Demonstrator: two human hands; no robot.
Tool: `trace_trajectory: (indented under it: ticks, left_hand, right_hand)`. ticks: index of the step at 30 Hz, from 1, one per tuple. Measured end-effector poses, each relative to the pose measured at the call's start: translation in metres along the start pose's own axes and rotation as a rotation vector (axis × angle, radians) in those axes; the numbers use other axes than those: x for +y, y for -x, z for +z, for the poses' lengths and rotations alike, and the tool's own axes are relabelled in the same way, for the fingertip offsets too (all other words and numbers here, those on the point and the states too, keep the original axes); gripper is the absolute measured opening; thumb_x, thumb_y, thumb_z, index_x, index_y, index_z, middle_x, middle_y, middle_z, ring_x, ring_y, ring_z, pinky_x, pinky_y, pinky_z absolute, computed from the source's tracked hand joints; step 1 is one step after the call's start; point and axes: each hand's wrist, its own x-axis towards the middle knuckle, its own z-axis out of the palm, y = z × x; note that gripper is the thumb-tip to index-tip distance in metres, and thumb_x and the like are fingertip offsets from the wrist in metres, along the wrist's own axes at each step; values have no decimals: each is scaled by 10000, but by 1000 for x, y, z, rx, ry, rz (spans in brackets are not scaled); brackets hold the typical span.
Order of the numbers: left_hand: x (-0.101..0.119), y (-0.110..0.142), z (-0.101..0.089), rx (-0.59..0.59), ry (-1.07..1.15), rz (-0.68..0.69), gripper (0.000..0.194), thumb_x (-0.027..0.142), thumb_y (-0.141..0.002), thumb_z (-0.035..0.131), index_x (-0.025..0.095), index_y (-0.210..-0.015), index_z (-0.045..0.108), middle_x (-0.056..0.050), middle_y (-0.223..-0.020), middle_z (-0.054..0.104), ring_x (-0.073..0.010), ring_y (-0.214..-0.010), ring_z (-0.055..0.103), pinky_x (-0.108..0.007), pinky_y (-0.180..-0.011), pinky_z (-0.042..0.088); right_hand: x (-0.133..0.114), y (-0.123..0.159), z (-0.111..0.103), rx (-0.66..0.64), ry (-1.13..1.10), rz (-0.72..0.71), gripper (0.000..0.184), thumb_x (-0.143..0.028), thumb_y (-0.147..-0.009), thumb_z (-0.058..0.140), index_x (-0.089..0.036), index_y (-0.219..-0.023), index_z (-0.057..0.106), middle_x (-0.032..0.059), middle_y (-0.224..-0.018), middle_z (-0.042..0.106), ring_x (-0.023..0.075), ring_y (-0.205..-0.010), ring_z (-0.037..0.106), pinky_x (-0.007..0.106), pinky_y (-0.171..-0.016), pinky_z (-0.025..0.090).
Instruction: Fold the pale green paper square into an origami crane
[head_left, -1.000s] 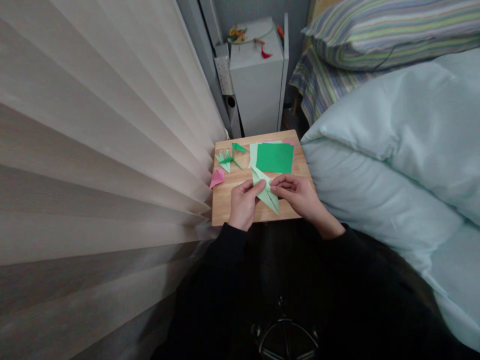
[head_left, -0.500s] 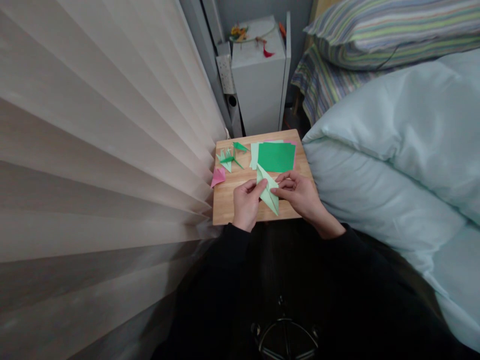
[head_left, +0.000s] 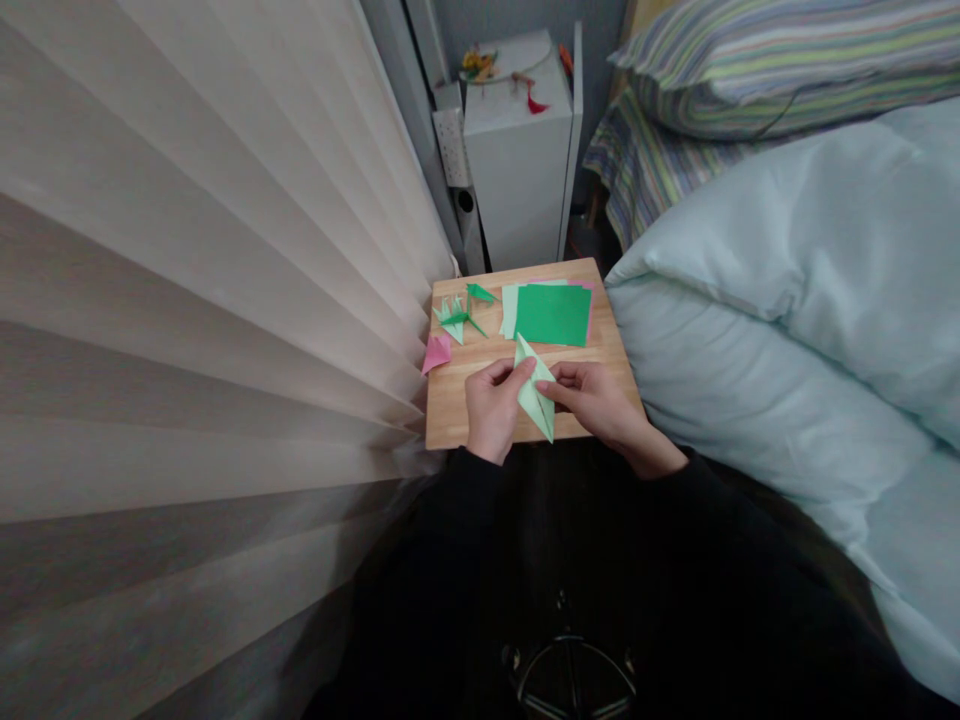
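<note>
Held over the front of a small wooden table [head_left: 450, 415] is a pale green folded paper [head_left: 536, 405], a narrow diamond with creases along its length. My left hand [head_left: 493, 405] pinches its left edge, thumb on top. On the opposite edge, my right hand [head_left: 600, 402] grips it between thumb and curled fingers. Behind the paper lies a stack of origami sheets [head_left: 553, 315], dark green on top, with pale green and pink edges showing. Several folded green paper pieces [head_left: 459, 318] rest at the back left, and a pink folded paper [head_left: 437, 353] is at the left edge.
A pleated curtain [head_left: 300, 300] hangs close along the table's left side. To the right, a bed with a pale blue quilt [head_left: 750, 340] touches the table's side. A white cabinet [head_left: 517, 170] stands behind. Below is a dark floor with a metal chair base [head_left: 574, 670].
My right hand's fingers have closed in on the folded paper's right edge, moving slightly left. The paper has turned a little more upright and shifted slightly towards me. My left hand has barely moved.
</note>
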Motion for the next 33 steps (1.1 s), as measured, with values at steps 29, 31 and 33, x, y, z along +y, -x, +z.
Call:
trace_trajectory:
  ticks: [29, 31, 33]
  left_hand:
    - [3, 1, 1, -68, 51, 1, 131, 270, -712, 854, 180, -801, 818, -27, -798, 769, -139, -742, 656, -281, -778, 511]
    - [2, 3, 2, -73, 58, -11, 123, 268, -731, 839, 184, -820, 827, -41, -837, 785, -153, -781, 680, -299, -823, 524]
    - [1, 3, 2, -69, 68, -24, 124, 263, -739, 830, 191, -841, 835, -51, -879, 798, -166, -821, 699, -313, -856, 531]
  right_hand:
    - [0, -3, -4, 23, 73, -42, 439, -593, -706, 819, -185, -715, 657, -25, -640, 580, 116, -601, 501, 272, -577, 418]
    - [-1, -3, -3, 20, 42, -45, 447, -600, -695, 827, -191, -723, 648, -31, -640, 572, 115, -600, 495, 271, -578, 418]
    - [-1, -3, -4, 17, 25, -40, 448, -597, -690, 834, -195, -739, 643, -34, -649, 568, 115, -604, 497, 272, -587, 427]
